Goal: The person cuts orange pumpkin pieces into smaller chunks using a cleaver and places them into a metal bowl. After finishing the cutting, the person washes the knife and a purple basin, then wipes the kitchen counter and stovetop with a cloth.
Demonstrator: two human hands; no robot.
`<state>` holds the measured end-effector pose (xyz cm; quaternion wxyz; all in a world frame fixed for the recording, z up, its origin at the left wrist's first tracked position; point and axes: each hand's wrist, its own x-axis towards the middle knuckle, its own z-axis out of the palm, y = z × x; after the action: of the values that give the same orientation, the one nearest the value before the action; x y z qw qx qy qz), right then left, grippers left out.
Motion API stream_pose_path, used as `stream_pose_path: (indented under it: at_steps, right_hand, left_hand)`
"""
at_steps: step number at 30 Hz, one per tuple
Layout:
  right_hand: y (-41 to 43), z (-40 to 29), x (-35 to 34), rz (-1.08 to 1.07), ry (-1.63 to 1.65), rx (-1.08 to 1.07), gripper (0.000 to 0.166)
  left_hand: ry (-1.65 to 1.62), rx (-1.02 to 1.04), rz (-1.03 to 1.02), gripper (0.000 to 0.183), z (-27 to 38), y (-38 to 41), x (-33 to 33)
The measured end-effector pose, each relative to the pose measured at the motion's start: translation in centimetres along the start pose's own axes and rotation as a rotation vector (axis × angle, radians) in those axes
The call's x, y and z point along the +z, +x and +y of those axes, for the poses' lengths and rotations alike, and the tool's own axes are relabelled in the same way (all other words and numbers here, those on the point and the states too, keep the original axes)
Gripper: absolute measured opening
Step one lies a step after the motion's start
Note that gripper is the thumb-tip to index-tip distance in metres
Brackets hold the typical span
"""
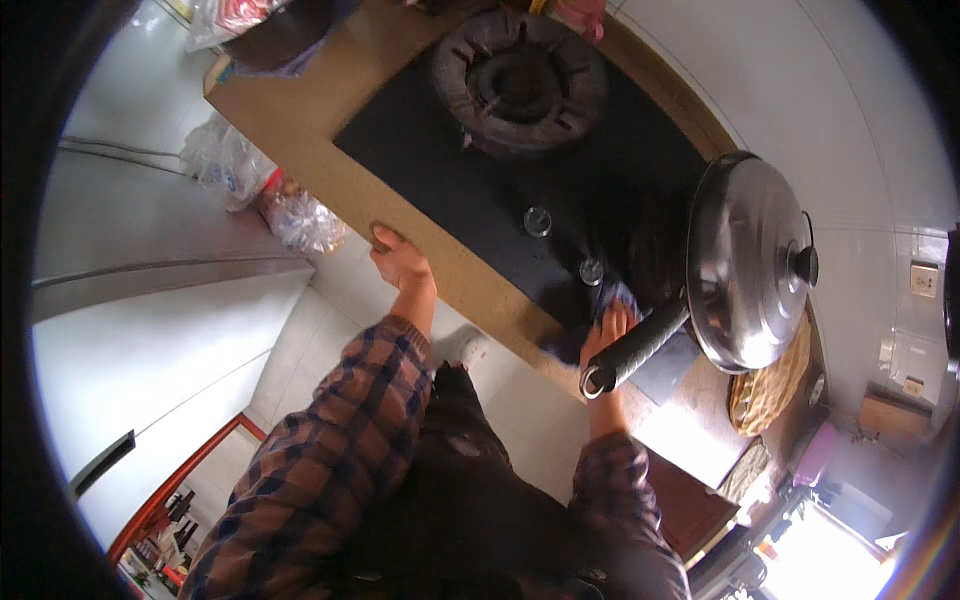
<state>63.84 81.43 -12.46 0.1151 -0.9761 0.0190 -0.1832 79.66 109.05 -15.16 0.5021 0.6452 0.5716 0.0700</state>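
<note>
My left hand (405, 266) rests against the front edge of the tan countertop (480, 289), thumb uppermost; how its fingers are bent is hard to see. Under my right hand (609, 330) is a bunched blue cloth (619, 294), pressed on the near right part of the black gas cooktop (442, 180). The pan's wrapped handle (649, 341) crosses in front of that hand and hides part of it. Two clear round knobs, one farther (537, 221) and one nearer (591, 271), stand on the cooktop just beyond the cloth.
A lidded metal pan (750, 262) sits at the right, its handle jutting toward me. At the far side is a burner (521, 82) with a ring-shaped pan support. Plastic bags (300, 217) lie left of the counter. A woven tan item (776, 382) is behind the pan.
</note>
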Motion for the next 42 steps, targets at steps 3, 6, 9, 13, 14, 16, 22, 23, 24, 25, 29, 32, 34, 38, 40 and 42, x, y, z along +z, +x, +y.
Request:
stream_pose_path:
  at_steps: [3,6,9,13,14,16,22,23,24,25,29,32,34,38,40,42]
  right_hand:
    - [-3.8,-3.2,-3.7,-0.121,0.077,0.2,0.033]
    - [-6.6,-2.3,-5.2,-0.132,0.064,0.208,0.03]
    - [-5.3,-2.5,-3.7,-0.045,0.045,0.324,0.025]
    - [-2.8,-6.9,1.2,-0.018,0.196,0.348,0.032]
    - [-2.0,-8.1,2.5,0.01,0.209,0.279,0.032]
    - [2.3,-13.0,2.5,-0.016,0.076,-0.002,0.033]
    - [11.5,-19.9,5.5,-0.04,0.34,0.12,0.032]
    - [13.3,-20.7,6.3,0.032,0.32,0.165,0.033]
    - [14.3,-21.5,8.2,0.082,0.263,0.241,0.037]
    - [15.1,-23.0,8.9,0.028,0.134,0.183,0.04]
    - [16.4,-30.2,11.8,-0.176,-0.031,-0.023,0.043]
    - [19.0,-32.9,14.3,-0.188,0.175,-0.13,0.04]
    - [22.5,-34.1,15.8,-0.208,0.245,-0.117,0.036]
    - [29.7,-35.5,17.4,-0.318,0.025,-0.222,0.042]
    - [32.8,-35.9,19.2,-0.365,-0.056,-0.17,0.043]
    - [36.3,-36.1,20.5,-0.347,-0.103,-0.05,0.045]
  left_hand:
    - [-0.022,0.023,0.004,0.068,0.0,0.3,-0.5]
    - [-0.034,0.041,0.013,0.067,-0.4,0.4,-0.2]
    - [-0.05,0.06,0.024,0.066,0.0,0.9,-0.4]
    - [-0.134,0.038,0.011,0.066,-1.3,2.0,1.3]
    - [-0.06,0.053,0.006,0.065,-0.9,1.3,1.3]
    - [-0.002,0.184,0.036,0.065,-3.0,3.3,1.4]
    - [0.051,-0.156,-0.632,0.069,-2.6,6.5,-4.6]
    - [0.045,-0.133,-0.742,0.071,-3.5,9.5,-6.6]
    - [0.039,-0.116,-0.854,0.073,-3.5,11.8,-7.4]
    - [0.065,-0.113,-0.776,0.069,-2.0,13.8,-7.4]
    - [-0.099,-0.264,-0.509,0.055,4.4,25.6,-8.8]
    - [-0.375,-0.101,-0.486,0.053,12.3,29.8,-7.1]
    - [-0.502,-0.044,-0.422,0.053,16.9,32.8,-5.1]
    - [-0.259,-0.238,-0.154,0.047,20.6,38.7,-1.0]
    - [-0.071,-0.167,-0.055,0.038,16.9,42.7,0.7]
    - [0.221,0.006,0.01,0.033,15.4,45.3,1.6]
